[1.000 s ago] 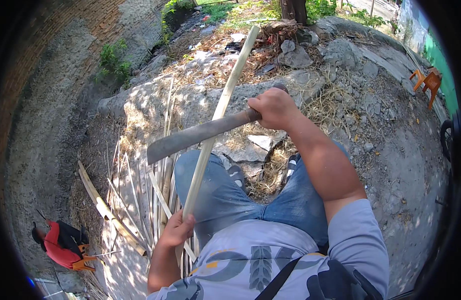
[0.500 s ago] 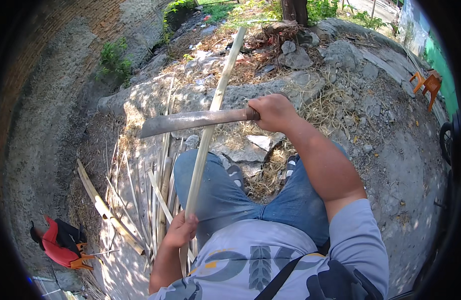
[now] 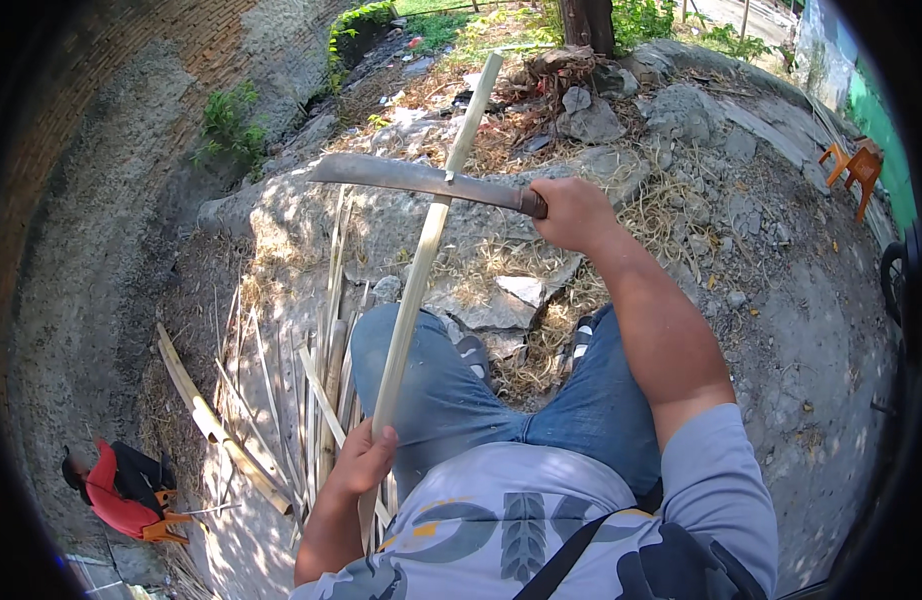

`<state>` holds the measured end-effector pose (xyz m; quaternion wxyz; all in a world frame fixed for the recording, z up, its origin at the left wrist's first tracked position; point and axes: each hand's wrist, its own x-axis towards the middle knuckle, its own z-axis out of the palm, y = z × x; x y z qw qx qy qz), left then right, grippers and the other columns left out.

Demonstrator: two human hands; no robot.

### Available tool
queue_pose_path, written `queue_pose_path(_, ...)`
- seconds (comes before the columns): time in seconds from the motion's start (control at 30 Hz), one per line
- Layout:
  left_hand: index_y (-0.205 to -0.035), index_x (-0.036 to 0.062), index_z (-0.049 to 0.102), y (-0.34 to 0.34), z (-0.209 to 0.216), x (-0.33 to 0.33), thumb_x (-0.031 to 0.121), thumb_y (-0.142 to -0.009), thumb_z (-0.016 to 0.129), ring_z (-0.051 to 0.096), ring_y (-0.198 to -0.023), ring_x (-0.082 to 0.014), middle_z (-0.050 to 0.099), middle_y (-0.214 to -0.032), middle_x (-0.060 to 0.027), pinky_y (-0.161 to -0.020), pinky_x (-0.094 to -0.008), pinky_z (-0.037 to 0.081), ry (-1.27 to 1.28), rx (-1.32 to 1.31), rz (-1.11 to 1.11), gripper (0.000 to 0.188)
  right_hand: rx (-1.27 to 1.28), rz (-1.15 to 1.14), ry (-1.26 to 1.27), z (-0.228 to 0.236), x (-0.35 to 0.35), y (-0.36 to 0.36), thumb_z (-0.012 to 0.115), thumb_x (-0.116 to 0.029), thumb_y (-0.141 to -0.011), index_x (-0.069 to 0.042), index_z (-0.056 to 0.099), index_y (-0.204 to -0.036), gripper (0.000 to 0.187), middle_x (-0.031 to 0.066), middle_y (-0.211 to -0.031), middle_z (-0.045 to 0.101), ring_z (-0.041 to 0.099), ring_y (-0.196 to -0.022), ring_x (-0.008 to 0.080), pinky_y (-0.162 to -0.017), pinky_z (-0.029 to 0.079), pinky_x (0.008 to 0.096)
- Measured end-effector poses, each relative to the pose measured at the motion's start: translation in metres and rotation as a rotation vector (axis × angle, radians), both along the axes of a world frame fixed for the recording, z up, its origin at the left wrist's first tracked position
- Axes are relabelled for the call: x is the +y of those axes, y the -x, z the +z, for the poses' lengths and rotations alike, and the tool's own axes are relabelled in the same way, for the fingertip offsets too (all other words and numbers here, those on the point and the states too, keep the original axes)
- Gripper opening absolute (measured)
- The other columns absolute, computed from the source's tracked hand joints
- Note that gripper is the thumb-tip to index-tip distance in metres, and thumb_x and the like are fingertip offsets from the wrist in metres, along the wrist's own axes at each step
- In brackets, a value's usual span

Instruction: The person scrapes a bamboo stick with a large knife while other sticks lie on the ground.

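My left hand [image 3: 366,458] is closed around the lower part of a long pale bamboo strip [image 3: 413,290], which slants up and away from me past my left knee. In my right hand [image 3: 578,212] is the handle of a machete [image 3: 411,177], its broad worn blade pointing left. The blade lies across the upper part of the strip, and a small pale curl shows at its edge where they meet. My right arm reaches forward, bent slightly at the elbow.
Several bamboo strips [image 3: 326,400] lie to my left, beside a split bamboo length [image 3: 216,425]. Broken concrete [image 3: 491,305] and dry shavings [image 3: 501,262] are around my feet. A person in red [image 3: 119,495] sits at far left. An orange chair [image 3: 861,180] stands at right.
My right hand has pushed the machete forward along the strip, away from me and a little right. My left hand keeps its hold in nearly the same place.
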<state>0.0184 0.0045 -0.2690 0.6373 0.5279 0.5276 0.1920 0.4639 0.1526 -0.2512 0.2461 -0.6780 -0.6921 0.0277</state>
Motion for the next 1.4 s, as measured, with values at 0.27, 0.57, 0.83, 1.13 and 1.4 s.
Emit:
queue_pose_path(0.27, -0.101, 0.0084, 0.054, 0.006, -0.018, -0.008, 0.044, -0.104, 0.059, 0.04, -0.05, -0.0058, 0.044, -0.064, 0.0047, -0.045, -0.0248, 0.032, 0.043, -0.113, 0.025, 0.036, -0.002, 0.104, 0.014, 0.006, -0.004, 0.013, 0.07, -0.023, -0.079, -0.015, 0.066, -0.093, 0.016, 0.0124, -0.09, 0.072, 0.07, -0.089, 0.0357, -0.079, 0.055, 0.0506)
queue_pose_path(0.57, -0.098, 0.0034, 0.06, 0.016, -0.028, -0.008, 0.043, -0.105, 0.058, 0.048, -0.06, -0.0053, 0.054, -0.069, 0.003, -0.054, -0.0253, 0.04, -0.168, 0.123, -0.001, 0.041, -0.295, 0.338, -0.258, 0.002, -0.001, 0.02, 0.074, -0.021, -0.071, -0.014, 0.064, -0.088, 0.021, 0.0082, -0.08, 0.069, 0.07, -0.08, 0.0324, -0.075, 0.054, 0.0466)
queue_pose_path(0.83, -0.1, 0.0088, 0.055, 0.013, -0.025, -0.006, 0.045, -0.107, 0.052, 0.042, -0.051, -0.0058, 0.047, -0.066, 0.0049, -0.046, -0.0243, 0.034, -0.115, 0.065, -0.039, 0.037, -0.04, 0.0, 0.042, 0.0, 0.002, 0.001, 0.074, -0.022, -0.076, -0.015, 0.067, -0.094, 0.021, 0.0109, -0.085, 0.071, 0.071, -0.088, 0.0346, -0.08, 0.055, 0.0499)
queue_pose_path(1.13, -0.099, 0.0083, 0.053, -0.019, -0.022, 0.007, 0.045, -0.108, 0.049, 0.037, -0.048, -0.0078, 0.042, -0.064, 0.0032, -0.045, -0.0258, 0.032, -0.072, -0.099, -0.003, 0.038, -0.033, 0.299, -0.056, -0.001, -0.007, 0.038, 0.069, -0.023, -0.08, -0.016, 0.066, -0.093, 0.015, 0.0094, -0.082, 0.071, 0.071, -0.086, 0.0331, -0.077, 0.055, 0.0485)
queue_pose_path(1.4, -0.1, 0.0068, 0.056, 0.026, -0.007, 0.01, 0.04, -0.108, 0.051, 0.04, -0.051, -0.0059, 0.046, -0.066, 0.0036, -0.047, -0.0242, 0.032, 0.058, -0.065, -0.026, 0.035, -0.251, 0.211, -0.132, 0.001, 0.004, -0.009, 0.074, -0.023, -0.075, -0.015, 0.064, -0.088, 0.018, 0.006, -0.083, 0.071, 0.072, -0.084, 0.0293, -0.077, 0.054, 0.047)
